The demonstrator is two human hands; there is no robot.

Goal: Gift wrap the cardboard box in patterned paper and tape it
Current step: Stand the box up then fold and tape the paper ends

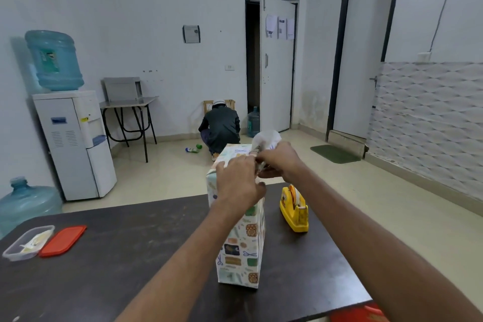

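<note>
Forearms cross table [130, 256] to cardboard box [241, 248], upright toward far edge. Left hand [239, 178] grips patterned paper [235, 151] on top; right hand [281, 162] pinches flap [266, 138]. Likely top-end fold; next calls for tape dispenser [294, 208], just beside.

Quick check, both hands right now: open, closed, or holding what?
Left hand: grips the top of the wrapped box.
Right hand: pinches the loose paper flap at the box's top.

Office room with water dispenser [74, 144]
</note>
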